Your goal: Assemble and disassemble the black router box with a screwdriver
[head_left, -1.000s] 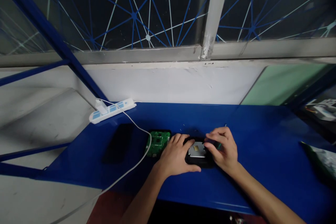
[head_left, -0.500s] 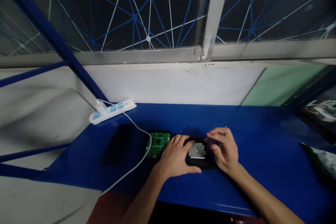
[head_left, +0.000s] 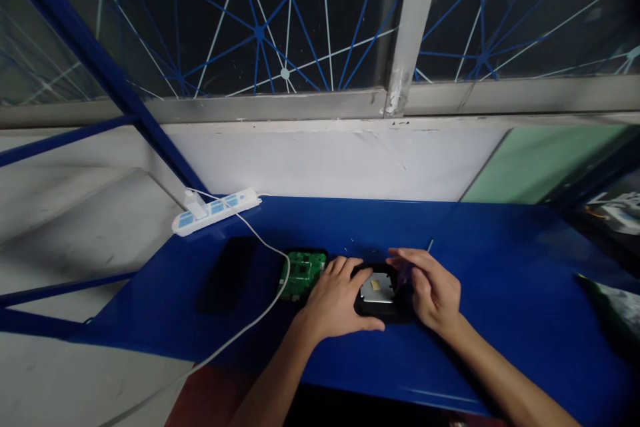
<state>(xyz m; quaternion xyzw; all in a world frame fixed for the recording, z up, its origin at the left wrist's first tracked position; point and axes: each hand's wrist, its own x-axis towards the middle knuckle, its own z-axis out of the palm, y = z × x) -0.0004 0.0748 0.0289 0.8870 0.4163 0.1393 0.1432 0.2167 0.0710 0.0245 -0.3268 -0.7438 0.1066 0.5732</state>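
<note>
A black plastic casing (head_left: pixel 380 309) lies on the blue table, with a silvery metal plate (head_left: pixel 383 292) bearing a small yellowish patch inside it. My left hand (head_left: pixel 336 300) steadies the casing from its left side, forefinger over the far left corner and thumb along the near edge. At the casing's right side, my right hand (head_left: pixel 434 288) is closed with its thumb and fingers round a dark purplish object (head_left: pixel 406 275), mostly hidden and not clear in kind. Left of my left hand sits a green circuit board (head_left: pixel 303 272) in a black shell.
A white cable (head_left: pixel 253 325) crosses the board's shell and runs to the near left. The white power strip (head_left: pixel 215 212) stands at the back left, near a dark flat object (head_left: pixel 227 273). A thin rod (head_left: pixel 431 245) shows behind my right hand. A shiny bag (head_left: pixel 615 307) lies far right.
My right hand has turned slightly and its fingers have curled in more, so more of the thin rod shows behind it. My left hand and the casing stay in place.
</note>
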